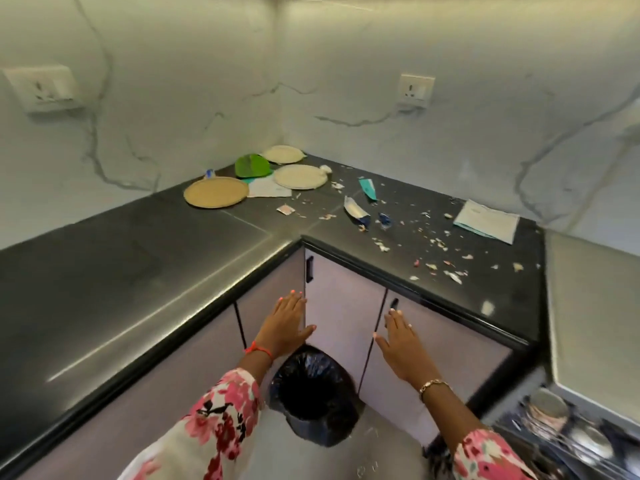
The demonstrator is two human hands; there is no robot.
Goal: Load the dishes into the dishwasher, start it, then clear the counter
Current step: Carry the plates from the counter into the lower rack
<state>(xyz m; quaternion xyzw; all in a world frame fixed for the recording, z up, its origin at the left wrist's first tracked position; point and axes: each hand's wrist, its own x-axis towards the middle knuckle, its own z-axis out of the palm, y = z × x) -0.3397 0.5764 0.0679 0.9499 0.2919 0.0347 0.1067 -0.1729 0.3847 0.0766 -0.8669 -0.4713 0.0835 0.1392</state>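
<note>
Black stone counter (173, 258) carries what is left for you: round plates (300, 176) and a green plate (252, 165) at its back corner, with torn wrappers (355, 211) and paper scraps (440, 244) strewn along the right run toward its front edge. Your left hand (285, 323) and right hand (401, 344) are empty, fingers straight and apart, held above the bag-lined bin (311, 393) on the floor. Steel dishes sit in the dishwasher rack (568, 431) at lower right, so you seem to be at the clearing step. Next, sweep the scraps to the edge above the bin. No print on the wrappers is legible.
</note>
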